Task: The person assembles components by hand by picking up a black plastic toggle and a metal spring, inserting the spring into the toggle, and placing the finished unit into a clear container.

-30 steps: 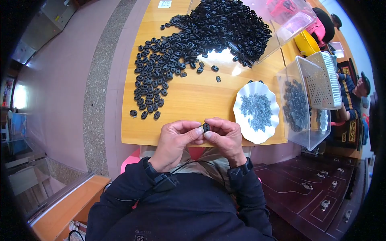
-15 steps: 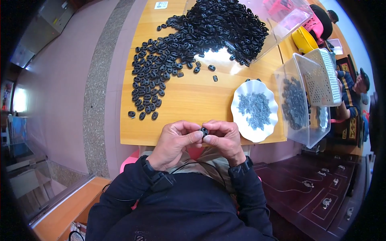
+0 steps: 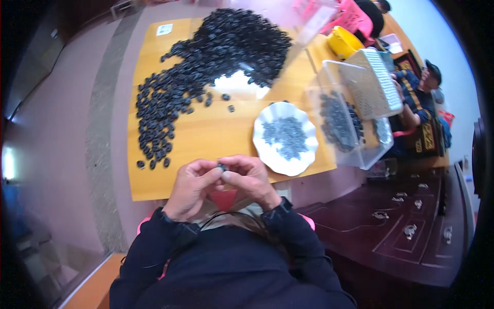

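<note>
Just in front of the table's near edge, my left hand (image 3: 188, 189) and my right hand (image 3: 252, 180) meet fingertip to fingertip. Between them they pinch a small black oval cord lock (image 3: 222, 167) with two holes, partly covered by thumbs and fingers. Right of my right hand stands a white scalloped plate (image 3: 261, 154) bearing a heap of tiny grey pieces (image 3: 285, 135), too small to name. A large pile of similar black cord locks (image 3: 242, 44) spreads over the far part of the table, trailing down to the left side.
On the wooden table (image 3: 206, 136), a clear plastic bin (image 3: 368, 159) with black pieces stands right of the plate. A white perforated basket (image 3: 370, 85) rests on it. Beyond are a yellow bowl (image 3: 343, 42), pink chairs (image 3: 352, 18) and another person (image 3: 419, 90). Dark wooden cabinets (image 3: 375, 226) flank my right.
The view has turned, so the table, plate and bin sit further left in the picture. Both hands keep the same pinch on the cord lock.
</note>
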Tool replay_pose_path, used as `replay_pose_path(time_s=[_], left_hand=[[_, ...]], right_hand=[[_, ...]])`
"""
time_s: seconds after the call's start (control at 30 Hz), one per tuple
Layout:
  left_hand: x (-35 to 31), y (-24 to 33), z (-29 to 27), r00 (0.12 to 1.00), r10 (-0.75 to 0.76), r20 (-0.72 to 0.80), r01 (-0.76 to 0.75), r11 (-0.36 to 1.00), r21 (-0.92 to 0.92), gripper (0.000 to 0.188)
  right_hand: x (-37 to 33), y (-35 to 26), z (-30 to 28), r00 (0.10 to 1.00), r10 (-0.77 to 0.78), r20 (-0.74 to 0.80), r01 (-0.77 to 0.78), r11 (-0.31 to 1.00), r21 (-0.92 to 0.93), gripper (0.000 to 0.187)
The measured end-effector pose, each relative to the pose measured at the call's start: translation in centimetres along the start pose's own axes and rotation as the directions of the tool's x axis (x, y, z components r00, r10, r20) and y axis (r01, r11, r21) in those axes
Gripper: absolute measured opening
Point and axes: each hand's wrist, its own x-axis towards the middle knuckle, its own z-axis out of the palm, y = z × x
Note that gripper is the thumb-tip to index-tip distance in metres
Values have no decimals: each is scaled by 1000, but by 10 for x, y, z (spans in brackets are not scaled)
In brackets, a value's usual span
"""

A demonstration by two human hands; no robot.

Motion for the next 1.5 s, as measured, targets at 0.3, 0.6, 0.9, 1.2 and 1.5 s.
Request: replay_pose_path(time_s=[0.3, 0.6, 0.9, 1.2, 1.5], left_hand=[[-6, 2, 6, 998, 5, -68, -4, 1000, 3, 15], [-4, -3, 5, 998, 48, -41, -48, 999, 4, 16], [-4, -11, -3, 996, 81, -43, -81, 997, 11, 16], [-5, -9, -1, 993, 102, -65, -102, 995, 8, 14], [-5, -6, -1, 990, 115, -83, -115, 993, 8, 14]], right_hand=[[-38, -55, -20, 854, -500, -141, 213, 586, -782, 28], [-68, -169, -74, 354, -922, -159, -345, 29, -938, 34], [38, -92, 7, 769, -591, 245, 168, -183, -969, 14], [110, -69, -21, 962, -252, 107, -10, -423, -906, 16], [111, -73, -9, 985, -158, 74, 7, -388, -922, 18]])
